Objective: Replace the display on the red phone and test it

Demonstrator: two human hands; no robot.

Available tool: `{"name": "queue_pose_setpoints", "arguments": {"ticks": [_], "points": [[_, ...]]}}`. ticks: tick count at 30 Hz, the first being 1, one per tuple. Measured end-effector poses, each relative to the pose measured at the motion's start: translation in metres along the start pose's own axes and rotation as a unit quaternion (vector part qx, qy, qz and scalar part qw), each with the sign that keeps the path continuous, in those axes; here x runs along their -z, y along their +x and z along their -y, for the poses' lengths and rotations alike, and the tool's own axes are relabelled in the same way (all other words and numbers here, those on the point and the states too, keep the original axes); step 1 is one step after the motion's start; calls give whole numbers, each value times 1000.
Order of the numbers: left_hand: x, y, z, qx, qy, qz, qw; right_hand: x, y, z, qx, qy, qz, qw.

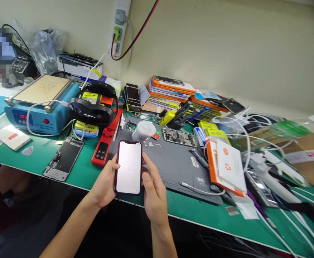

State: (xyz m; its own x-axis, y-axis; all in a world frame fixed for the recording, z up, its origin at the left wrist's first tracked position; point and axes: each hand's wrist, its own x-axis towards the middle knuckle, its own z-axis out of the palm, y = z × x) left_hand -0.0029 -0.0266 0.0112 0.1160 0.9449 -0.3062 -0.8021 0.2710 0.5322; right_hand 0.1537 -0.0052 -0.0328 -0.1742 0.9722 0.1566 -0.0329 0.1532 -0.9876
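Note:
A smartphone [129,167] with a lit, nearly white screen and a red edge is held upright over the front of the bench. My left hand [105,181] grips its left side, thumb along the edge and the other fingers hidden behind. My right hand [154,190] is curled at the right side, fingertips against the edge and thumb bent beside the screen. Just beyond the phone stands a white round container [144,130] on a grey work mat [170,161]. Left of it lies a red device with buttons [101,152].
A blue heating machine [41,118], a black headset [92,107] and a detached phone screen [64,157] are on the left. An opened phone [179,137] lies on the mat. Orange-and-white boxes [226,166] and tangled white cables [247,143] crowd the right. A person's leg [9,182] shows at far left.

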Motion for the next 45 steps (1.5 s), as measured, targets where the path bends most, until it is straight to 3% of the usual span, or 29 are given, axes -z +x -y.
{"name": "queue_pose_setpoints", "arguments": {"ticks": [4, 9, 15, 18, 20, 24, 30, 37, 45], "points": [[-2, 0, -1, -5, 53, -55, 997, 0, 3, 10, 30, -18, 17, 999], [-1, 0, 0, -16, 118, -13, 993, 2, 6, 14, 31, -14, 22, 999], [-5, 0, -2, 5, 81, -47, 996, 1, 2, 14, 14, -38, 18, 999], [-6, 2, -3, 15, 38, -29, 999, -1, 4, 19, 63, -68, -13, 996], [-7, 4, -3, 15, 25, -5, 1000, -1, 9, 25, 120, -137, -16, 983], [-6, 3, 1, 1, 29, -9, 1000, -3, 23, 35, 197, -252, 71, 945], [-5, 1, 5, -1, 19, -5, 1000, -13, 25, 31, 212, -304, 77, 925], [-11, 1, -1, -20, 36, 32, 999, -6, 22, 25, 207, -229, 26, 951], [-4, 3, -1, 16, 34, 53, 998, -4, 16, 14, 162, -175, 18, 971]]}}
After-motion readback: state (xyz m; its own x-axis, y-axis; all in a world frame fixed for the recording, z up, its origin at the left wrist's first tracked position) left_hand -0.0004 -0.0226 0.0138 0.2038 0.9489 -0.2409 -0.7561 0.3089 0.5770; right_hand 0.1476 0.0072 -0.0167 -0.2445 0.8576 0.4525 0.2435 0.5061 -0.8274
